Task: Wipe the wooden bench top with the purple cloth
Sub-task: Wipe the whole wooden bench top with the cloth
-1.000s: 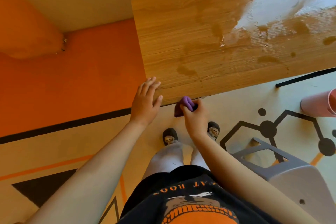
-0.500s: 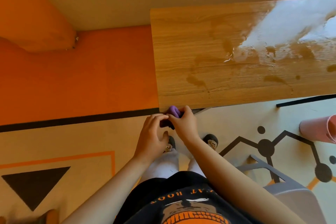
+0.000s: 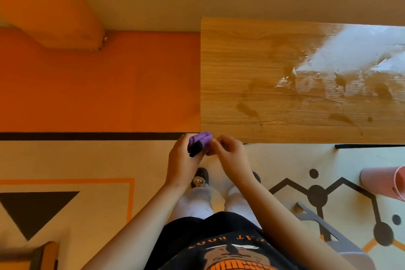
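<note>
The left hand (image 3: 182, 160) has its fingers curled round the purple cloth (image 3: 202, 139) and holds it tight. The cloth is rolled up into a small fat lump. It sticks out past the fingers at the top, and a black bit shows at its lower end. The right hand (image 3: 232, 156) is just beside it with its fingers bent in close. The fingertips are blurry, so I cannot tell if they pinch the cloth or only come near it.

The cloth is in the air, not on the wood. It is right by the near left corner of the wooden bench top (image 3: 241, 61), just off its front edge.

The black shirt (image 3: 219, 247) has orange letters on it. They are upside down from here and I can only make out something like "AT ROO".

The bench top is light brown with wavy wood lines. It has dark wet spots, and a big shiny white patch gleams on its far right part.

A pink tub (image 3: 383, 184) lies on the floor at the right, and a grey stool (image 3: 313, 219) stands near the person's legs
</note>
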`<control>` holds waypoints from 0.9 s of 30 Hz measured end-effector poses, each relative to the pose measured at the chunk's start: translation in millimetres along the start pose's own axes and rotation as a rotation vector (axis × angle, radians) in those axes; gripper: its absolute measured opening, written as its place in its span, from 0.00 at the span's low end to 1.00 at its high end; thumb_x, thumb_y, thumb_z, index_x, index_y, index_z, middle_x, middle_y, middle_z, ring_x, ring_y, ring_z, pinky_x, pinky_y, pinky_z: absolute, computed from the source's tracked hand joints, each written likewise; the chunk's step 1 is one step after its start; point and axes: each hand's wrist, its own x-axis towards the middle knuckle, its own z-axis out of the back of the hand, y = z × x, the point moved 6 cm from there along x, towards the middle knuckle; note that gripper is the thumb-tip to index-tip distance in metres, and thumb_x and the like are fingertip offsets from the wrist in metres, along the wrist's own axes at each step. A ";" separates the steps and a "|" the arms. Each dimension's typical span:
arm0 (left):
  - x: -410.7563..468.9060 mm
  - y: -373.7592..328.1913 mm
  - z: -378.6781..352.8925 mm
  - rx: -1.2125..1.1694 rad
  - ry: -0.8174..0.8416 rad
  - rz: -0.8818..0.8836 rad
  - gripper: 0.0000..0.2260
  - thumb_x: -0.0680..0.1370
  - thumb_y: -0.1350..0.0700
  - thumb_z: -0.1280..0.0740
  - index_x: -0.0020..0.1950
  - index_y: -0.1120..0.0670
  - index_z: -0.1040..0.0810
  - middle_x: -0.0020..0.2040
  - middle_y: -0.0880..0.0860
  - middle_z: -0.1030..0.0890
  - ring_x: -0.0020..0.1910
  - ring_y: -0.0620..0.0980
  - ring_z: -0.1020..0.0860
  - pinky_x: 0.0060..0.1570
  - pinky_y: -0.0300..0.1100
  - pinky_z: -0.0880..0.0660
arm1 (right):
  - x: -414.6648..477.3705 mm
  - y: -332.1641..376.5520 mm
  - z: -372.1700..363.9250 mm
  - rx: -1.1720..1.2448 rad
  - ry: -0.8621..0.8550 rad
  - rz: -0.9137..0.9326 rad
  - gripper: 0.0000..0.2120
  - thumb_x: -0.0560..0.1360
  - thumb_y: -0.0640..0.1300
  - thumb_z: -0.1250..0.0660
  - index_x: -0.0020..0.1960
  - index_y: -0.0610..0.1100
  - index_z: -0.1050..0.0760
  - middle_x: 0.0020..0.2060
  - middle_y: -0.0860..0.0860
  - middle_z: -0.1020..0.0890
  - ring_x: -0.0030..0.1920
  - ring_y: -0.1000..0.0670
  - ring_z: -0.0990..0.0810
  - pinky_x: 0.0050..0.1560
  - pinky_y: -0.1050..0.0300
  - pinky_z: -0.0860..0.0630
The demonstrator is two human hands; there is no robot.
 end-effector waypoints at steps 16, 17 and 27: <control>-36.2 20.7 -75.5 -1.119 -0.084 1.046 0.12 0.74 0.65 0.30 0.57 0.62 0.24 0.53 0.63 0.19 0.54 0.58 0.20 0.49 0.45 0.22 | 74.5 18.2 6.4 -0.871 -0.141 0.470 0.18 0.74 0.45 0.48 0.58 0.40 0.27 0.60 0.43 0.25 0.62 0.41 0.30 0.60 0.45 0.32; -33.2 19.7 -77.3 -1.125 -0.088 1.045 0.11 0.74 0.65 0.30 0.57 0.62 0.24 0.53 0.63 0.19 0.53 0.58 0.20 0.48 0.45 0.22 | 74.0 15.9 6.5 -0.874 -0.136 0.473 0.18 0.75 0.45 0.48 0.59 0.40 0.27 0.61 0.43 0.26 0.63 0.41 0.31 0.61 0.46 0.33; -23.1 47.9 -50.4 -1.092 -0.243 0.932 0.06 0.74 0.66 0.30 0.49 0.58 0.22 0.47 0.58 0.18 0.50 0.55 0.20 0.47 0.45 0.22 | 72.3 12.1 5.5 -0.906 -0.134 0.475 0.19 0.76 0.47 0.48 0.61 0.40 0.28 0.62 0.43 0.27 0.63 0.42 0.33 0.62 0.46 0.35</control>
